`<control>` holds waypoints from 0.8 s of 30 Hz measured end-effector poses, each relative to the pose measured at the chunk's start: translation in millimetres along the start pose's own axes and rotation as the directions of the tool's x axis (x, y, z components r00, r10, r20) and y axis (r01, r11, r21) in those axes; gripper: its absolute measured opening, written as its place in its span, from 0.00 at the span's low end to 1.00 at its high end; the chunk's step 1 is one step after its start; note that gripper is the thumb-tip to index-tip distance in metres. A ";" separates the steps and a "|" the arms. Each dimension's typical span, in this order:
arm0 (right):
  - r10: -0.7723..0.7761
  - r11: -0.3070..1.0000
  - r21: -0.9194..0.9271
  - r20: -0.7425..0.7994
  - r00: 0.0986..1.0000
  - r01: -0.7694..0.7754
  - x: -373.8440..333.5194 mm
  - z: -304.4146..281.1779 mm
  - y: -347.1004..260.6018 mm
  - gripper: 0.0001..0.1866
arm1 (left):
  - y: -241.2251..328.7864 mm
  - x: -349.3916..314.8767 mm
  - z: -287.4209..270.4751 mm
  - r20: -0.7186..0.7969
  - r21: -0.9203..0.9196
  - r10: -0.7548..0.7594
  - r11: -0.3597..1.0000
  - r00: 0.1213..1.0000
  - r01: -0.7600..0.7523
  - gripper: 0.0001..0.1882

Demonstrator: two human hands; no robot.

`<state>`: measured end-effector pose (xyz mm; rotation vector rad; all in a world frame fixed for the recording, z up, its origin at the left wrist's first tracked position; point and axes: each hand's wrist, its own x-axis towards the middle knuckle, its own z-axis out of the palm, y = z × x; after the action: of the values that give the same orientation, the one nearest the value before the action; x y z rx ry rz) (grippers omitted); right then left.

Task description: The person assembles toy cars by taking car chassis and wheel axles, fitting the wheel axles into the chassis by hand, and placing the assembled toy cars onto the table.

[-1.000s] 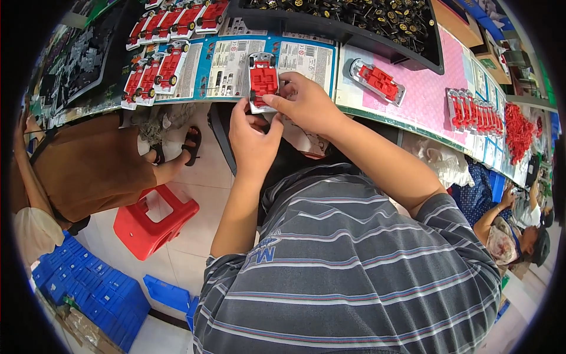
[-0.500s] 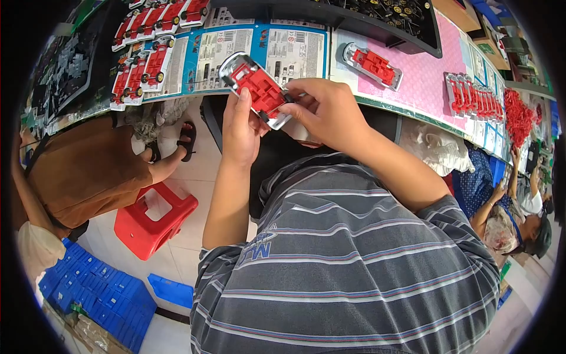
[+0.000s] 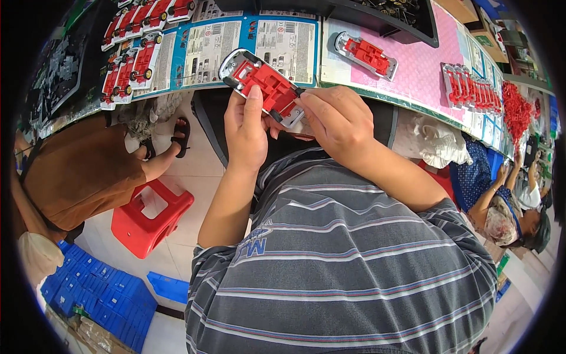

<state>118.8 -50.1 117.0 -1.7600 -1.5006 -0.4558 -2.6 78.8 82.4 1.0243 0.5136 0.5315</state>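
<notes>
My left hand (image 3: 246, 133) grips a toy car (image 3: 268, 85) by its side, the thumb lying over the edge. The car is underside up and tilted, with a red chassis set in a white and silver body and black wheels at the corners. At its right end, by a wheel, my right hand (image 3: 346, 121) is closed with finger and thumb pinched on the car. Whether a small part sits between those fingertips is hidden. Beyond my right hand, another toy car (image 3: 368, 56) with a red underside lies on the table's pink sheet.
Toy cars with wheels (image 3: 143, 64) stand in rows at the left. A black tray (image 3: 368, 20) holds many wheels at the back. Red-and-white cars (image 3: 471, 88) line up at the right beside a red parts heap (image 3: 512, 112). People sit on both sides; a red stool (image 3: 153, 218) stands at left.
My right hand has turned and its fingertips have drawn together at the car's right end. The car has shifted slightly right in view, still in my left hand.
</notes>
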 end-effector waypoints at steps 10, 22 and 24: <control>0.089 0.993 0.083 -0.035 0.995 -0.086 4.8 0.7 -6.5 0.12 | 1.1 -7.2 9.2 -0.040 -0.034 -0.040 0.999 0.998 0.039 0.20; 0.200 0.975 0.085 0.069 0.977 -0.206 4.0 -6.5 -15.7 0.27 | -0.5 -8.4 13.7 -0.037 -0.020 0.015 1.000 0.999 -0.016 0.16; 0.219 0.971 0.080 0.076 0.973 -0.225 3.1 -5.9 -17.4 0.31 | -1.9 -7.1 16.0 -0.066 -0.018 0.075 0.997 0.995 -0.076 0.16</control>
<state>104.2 -52.0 128.5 -1.8622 -1.3271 -0.2156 2.2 63.1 88.6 1.0122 0.5274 0.6376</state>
